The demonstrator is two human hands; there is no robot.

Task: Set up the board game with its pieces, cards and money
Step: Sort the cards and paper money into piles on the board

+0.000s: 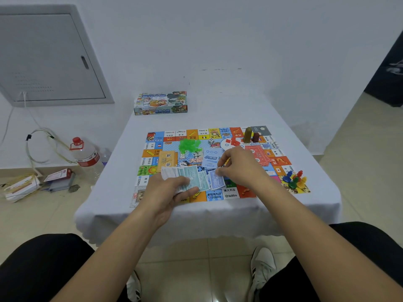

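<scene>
While we look down from the head camera, we see the colourful paper game board (220, 194) lying flat on the small table under a white cloth (218, 110). Our left hand (168, 190) curls around a fanned stack of pale green and blue paper banknotes (192, 178) just above the board's near edge. Our right hand (239, 168) pinches the blue note (216, 180) at the right end of that fan between thumb and fingertips.

On the board we find a pile of bright green plastic houses (188, 146), an orange card deck (167, 161), a light blue card deck (211, 159) and a red card deck (259, 155). Small red plastic pieces (233, 141) and a white die (210, 141) lie near the far side, beside a tall gold tower piece (247, 135) and a shorter brown one (256, 137). Blue, red, green and yellow pawns (294, 179) cluster on the near right corner.

At the far left corner of the table sits the illustrated cardboard game box (161, 103), apparently closed. A clear plastic water bottle with a red cap (86, 155) stands on the floor.
</scene>
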